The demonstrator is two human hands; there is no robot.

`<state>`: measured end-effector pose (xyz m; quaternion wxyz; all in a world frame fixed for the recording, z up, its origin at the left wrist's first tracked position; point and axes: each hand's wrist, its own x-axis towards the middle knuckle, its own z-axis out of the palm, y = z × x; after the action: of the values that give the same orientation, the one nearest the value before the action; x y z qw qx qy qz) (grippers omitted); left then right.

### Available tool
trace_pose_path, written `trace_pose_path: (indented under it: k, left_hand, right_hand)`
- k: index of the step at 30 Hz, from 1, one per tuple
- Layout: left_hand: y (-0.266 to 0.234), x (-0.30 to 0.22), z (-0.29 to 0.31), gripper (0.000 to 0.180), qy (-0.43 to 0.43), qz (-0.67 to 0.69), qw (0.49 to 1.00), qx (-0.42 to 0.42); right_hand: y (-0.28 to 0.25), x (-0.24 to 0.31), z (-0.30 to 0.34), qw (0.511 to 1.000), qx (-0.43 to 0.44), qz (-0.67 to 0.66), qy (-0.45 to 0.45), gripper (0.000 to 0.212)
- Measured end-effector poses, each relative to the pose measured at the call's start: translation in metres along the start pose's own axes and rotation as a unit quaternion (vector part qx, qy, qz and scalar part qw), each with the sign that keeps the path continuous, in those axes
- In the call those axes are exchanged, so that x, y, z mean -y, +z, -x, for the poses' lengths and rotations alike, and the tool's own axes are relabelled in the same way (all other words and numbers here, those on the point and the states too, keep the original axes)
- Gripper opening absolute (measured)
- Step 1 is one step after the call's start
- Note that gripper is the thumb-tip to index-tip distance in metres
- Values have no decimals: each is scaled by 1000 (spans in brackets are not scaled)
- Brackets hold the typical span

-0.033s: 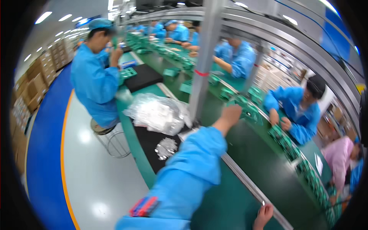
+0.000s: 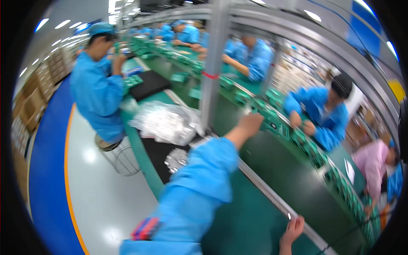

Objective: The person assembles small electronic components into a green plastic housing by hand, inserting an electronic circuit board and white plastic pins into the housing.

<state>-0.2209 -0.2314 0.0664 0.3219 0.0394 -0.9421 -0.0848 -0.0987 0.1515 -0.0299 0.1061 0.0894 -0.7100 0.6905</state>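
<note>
My left arm, in a blue sleeve with red and blue pens [image 2: 145, 228] on it, stretches across the dark green conveyor [image 2: 280, 163]. At its end my left hand [image 2: 250, 124] is curled beside a green circuit board [image 2: 276, 124] in the row along the far rail. Blur hides whether its fingers hold or touch anything. Lower right, my right hand [image 2: 293, 229] is closed in a pinch near the metal rail [image 2: 272, 195], with a small shiny piece [image 2: 290, 216] at its fingertips. Left of my sleeve lies a pile of shiny silver pieces [image 2: 176, 160] on a black mat [image 2: 157, 155].
A clear plastic bag [image 2: 163, 123] of whitish parts sits behind the pile, next to an upright metal post [image 2: 211, 85]. Beyond it lies a black foam block [image 2: 149, 85]. Several co-workers in blue [image 2: 325, 114] work along both sides; one [image 2: 95, 85] sits at the left.
The whole view has shifted, so the bench, post and co-workers appear farther left. My right hand shows slightly higher in the picture. My left hand stays close to the circuit board.
</note>
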Motion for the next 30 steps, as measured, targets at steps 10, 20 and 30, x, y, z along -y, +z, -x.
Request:
trace_pose_path:
  k: [10, 20, 30]
  left_hand:
    - [-60, -190, 175, 17, 476, 149, 855, 141]
    - [-90, -280, 274, 23, 512, 312, 799, 45]
    - [-67, -285, 306, 42, 463, 388, 735, 310]
  right_hand:
    - [-60, 67, 24, 992, -43, -78, -87, 3]
    - [-62, 107, 44, 834, 248, 449, -204, 10]
    - [-37, 104, 13, 726, 390, 537, -179, 8]
